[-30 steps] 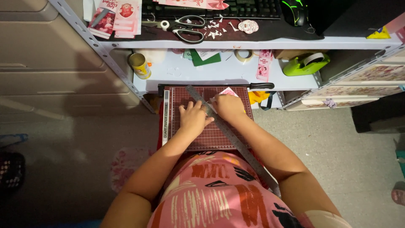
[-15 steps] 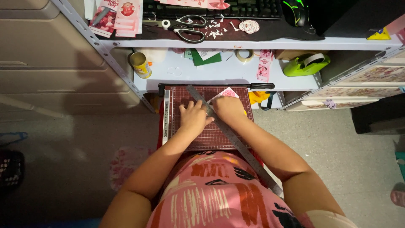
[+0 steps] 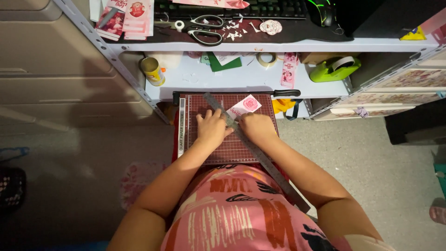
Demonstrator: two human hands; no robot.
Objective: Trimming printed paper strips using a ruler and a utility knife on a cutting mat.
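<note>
A dark red paper cutter board (image 3: 223, 151) with a grid lies on my lap. A long metal ruler (image 3: 260, 158) runs diagonally across it. My left hand (image 3: 211, 128) presses down on the board and ruler, fingers spread. My right hand (image 3: 256, 126) rests flat on the ruler beside a small pink printed card (image 3: 245, 106) that sticks out from under the ruler's far side. The cutter's black handle (image 3: 285, 93) lies along the board's far edge.
A white shelf (image 3: 241, 78) ahead holds a yellow can (image 3: 152, 70), green paper, tape rolls and a green tape dispenser (image 3: 334, 69). The upper shelf carries scissors (image 3: 204, 29), paper scraps, pink cards and a keyboard. Drawers stand at the left, grey floor at the right.
Both hands stay pressed on the ruler and board; the hands and the view barely shift.
</note>
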